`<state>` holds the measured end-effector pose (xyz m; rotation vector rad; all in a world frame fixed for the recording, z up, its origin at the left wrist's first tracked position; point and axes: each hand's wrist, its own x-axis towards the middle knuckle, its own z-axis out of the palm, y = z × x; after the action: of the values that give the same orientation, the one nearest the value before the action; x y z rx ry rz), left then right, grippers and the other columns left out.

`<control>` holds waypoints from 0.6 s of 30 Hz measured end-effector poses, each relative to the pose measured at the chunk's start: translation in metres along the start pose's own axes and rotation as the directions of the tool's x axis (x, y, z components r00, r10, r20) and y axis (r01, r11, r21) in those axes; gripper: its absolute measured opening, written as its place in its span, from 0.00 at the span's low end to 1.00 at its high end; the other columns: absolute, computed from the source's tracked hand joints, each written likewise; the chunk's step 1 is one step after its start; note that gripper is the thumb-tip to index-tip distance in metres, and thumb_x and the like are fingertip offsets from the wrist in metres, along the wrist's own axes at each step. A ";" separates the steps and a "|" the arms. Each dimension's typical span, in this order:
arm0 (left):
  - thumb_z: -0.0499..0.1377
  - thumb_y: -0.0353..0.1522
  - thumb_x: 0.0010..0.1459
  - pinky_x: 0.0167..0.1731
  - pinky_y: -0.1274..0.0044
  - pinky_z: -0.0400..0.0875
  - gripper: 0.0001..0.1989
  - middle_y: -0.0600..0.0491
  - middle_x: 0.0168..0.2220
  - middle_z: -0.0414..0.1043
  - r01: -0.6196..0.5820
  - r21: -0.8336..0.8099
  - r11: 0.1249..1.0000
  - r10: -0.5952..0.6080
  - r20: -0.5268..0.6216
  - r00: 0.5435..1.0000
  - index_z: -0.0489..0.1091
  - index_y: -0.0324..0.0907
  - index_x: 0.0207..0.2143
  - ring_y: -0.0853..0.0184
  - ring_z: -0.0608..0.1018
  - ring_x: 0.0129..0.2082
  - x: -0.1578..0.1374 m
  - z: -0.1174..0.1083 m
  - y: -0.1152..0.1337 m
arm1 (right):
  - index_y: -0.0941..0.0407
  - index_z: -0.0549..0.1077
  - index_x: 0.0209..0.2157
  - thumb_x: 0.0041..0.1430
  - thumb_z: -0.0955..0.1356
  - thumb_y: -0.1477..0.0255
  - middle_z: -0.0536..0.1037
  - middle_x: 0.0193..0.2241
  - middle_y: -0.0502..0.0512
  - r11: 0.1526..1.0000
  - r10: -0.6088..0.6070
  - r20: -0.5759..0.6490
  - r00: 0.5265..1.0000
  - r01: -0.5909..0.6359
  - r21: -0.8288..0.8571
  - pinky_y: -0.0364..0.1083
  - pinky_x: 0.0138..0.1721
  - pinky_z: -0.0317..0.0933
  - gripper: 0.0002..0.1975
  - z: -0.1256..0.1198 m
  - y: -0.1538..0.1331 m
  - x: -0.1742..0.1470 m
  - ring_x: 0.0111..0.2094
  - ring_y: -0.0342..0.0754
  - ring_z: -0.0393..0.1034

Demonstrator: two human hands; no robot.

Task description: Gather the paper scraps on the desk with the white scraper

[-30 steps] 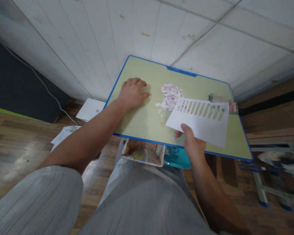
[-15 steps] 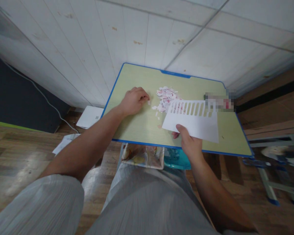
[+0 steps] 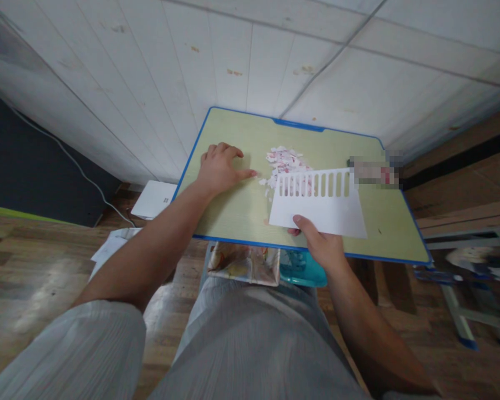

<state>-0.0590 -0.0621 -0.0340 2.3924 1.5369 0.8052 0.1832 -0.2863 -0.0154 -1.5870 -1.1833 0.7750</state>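
My right hand (image 3: 319, 239) grips the near edge of a white sheet (image 3: 316, 214) with a row of slots cut along its far side, thumb on top. The sheet is held over the right part of a heap of torn paper scraps (image 3: 285, 158), some white, some pinkish, and scraps show through its slots. To the left of the heap is my left hand (image 3: 223, 169), fingers spread and thumb stretched toward the loose scraps. A tiny pale bit lies at the thumb's tip; whether it sticks there I cannot tell.
A small table (image 3: 229, 216) with a blue rim stands against the white panelled wall (image 3: 229, 50). At its right is a blurred-out object (image 3: 373, 171). Below the near edge are a patterned box (image 3: 244, 272) and a teal basin (image 3: 302, 269). A white box (image 3: 152, 200) lies on the floor at left.
My left hand has opened from a pinch on a small scrap and spread its fingers. The slotted sheet has shifted slightly left and turned a little in my right hand.
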 end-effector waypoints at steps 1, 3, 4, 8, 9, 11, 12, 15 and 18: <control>0.72 0.49 0.69 0.68 0.47 0.71 0.20 0.42 0.61 0.80 -0.003 -0.012 1.000 0.003 0.007 1.000 0.81 0.49 0.56 0.39 0.75 0.65 0.000 -0.002 0.003 | 0.49 0.80 0.22 0.64 0.75 0.53 0.85 0.24 0.56 1.000 -0.013 0.018 1.000 0.013 -0.018 0.56 0.45 0.80 0.21 -0.002 0.000 0.000 0.30 0.57 0.82; 0.65 0.46 0.77 0.69 0.50 0.71 0.15 0.43 0.61 0.81 0.008 -0.033 0.999 -0.008 0.013 1.000 0.82 0.48 0.56 0.43 0.77 0.65 0.000 -0.006 0.008 | 0.49 0.79 0.21 0.67 0.74 0.52 0.86 0.25 0.56 0.998 -0.036 0.022 0.999 0.037 -0.049 0.57 0.50 0.80 0.23 -0.004 0.000 0.000 0.31 0.57 0.83; 0.62 0.44 0.79 0.70 0.51 0.71 0.15 0.43 0.61 0.82 0.019 -0.037 0.999 -0.018 0.015 1.000 0.82 0.47 0.56 0.44 0.78 0.64 0.001 -0.009 0.009 | 0.49 0.79 0.20 0.68 0.73 0.51 0.86 0.25 0.56 0.997 -0.043 0.015 0.999 0.044 -0.058 0.56 0.50 0.80 0.24 -0.004 0.000 0.000 0.32 0.57 0.84; 0.59 0.40 0.79 0.72 0.52 0.70 0.15 0.42 0.62 0.83 0.068 -0.022 0.997 -0.067 0.029 0.997 0.83 0.45 0.55 0.45 0.78 0.66 0.003 -0.012 0.006 | 0.48 0.79 0.21 0.66 0.74 0.49 0.87 0.25 0.56 0.998 -0.034 0.036 0.999 0.036 -0.059 0.55 0.45 0.81 0.24 -0.005 0.002 0.001 0.30 0.57 0.84; 0.60 0.40 0.78 0.73 0.52 0.69 0.14 0.42 0.63 0.83 0.074 -0.018 0.997 -0.074 0.028 0.997 0.83 0.46 0.55 0.45 0.78 0.67 0.003 -0.011 0.005 | 0.48 0.80 0.22 0.66 0.75 0.49 0.87 0.26 0.57 0.998 -0.030 0.052 0.998 0.033 -0.061 0.55 0.44 0.82 0.23 -0.006 0.003 0.001 0.31 0.57 0.84; 0.61 0.40 0.77 0.76 0.51 0.66 0.14 0.43 0.65 0.82 0.078 -0.014 0.997 -0.078 0.020 0.997 0.82 0.47 0.57 0.44 0.77 0.70 0.003 -0.009 0.002 | 0.48 0.82 0.23 0.66 0.75 0.49 0.88 0.27 0.57 0.997 -0.034 0.100 0.994 0.041 -0.072 0.55 0.45 0.82 0.23 -0.008 0.005 0.000 0.32 0.58 0.85; 0.60 0.39 0.76 0.77 0.51 0.64 0.15 0.44 0.66 0.81 0.077 -0.011 0.997 -0.077 0.016 0.997 0.81 0.48 0.58 0.45 0.76 0.71 0.003 -0.007 0.001 | 0.48 0.82 0.23 0.67 0.75 0.48 0.88 0.27 0.57 0.996 -0.039 0.120 0.992 0.048 -0.074 0.55 0.46 0.83 0.23 -0.010 0.006 0.000 0.33 0.58 0.86; 0.59 0.38 0.76 0.78 0.51 0.61 0.16 0.44 0.68 0.80 0.078 0.000 0.997 -0.078 0.023 0.997 0.80 0.48 0.59 0.45 0.74 0.73 0.002 -0.003 0.000 | 0.48 0.82 0.25 0.68 0.75 0.47 0.89 0.28 0.57 0.997 -0.043 0.125 0.991 0.050 -0.060 0.57 0.49 0.83 0.24 -0.010 0.008 -0.001 0.34 0.59 0.86; 0.58 0.37 0.75 0.77 0.50 0.62 0.16 0.44 0.67 0.80 0.086 0.007 0.996 -0.086 0.038 0.996 0.80 0.48 0.59 0.44 0.75 0.73 0.003 -0.002 -0.002 | 0.49 0.84 0.26 0.66 0.77 0.45 0.89 0.29 0.57 0.998 -0.033 0.138 0.990 0.040 -0.052 0.62 0.53 0.83 0.24 -0.008 0.008 -0.003 0.36 0.61 0.88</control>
<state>-0.0603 -0.0592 -0.0321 2.3136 1.6162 0.7342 0.1918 -0.2916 -0.0210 -1.5726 -1.3391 0.8445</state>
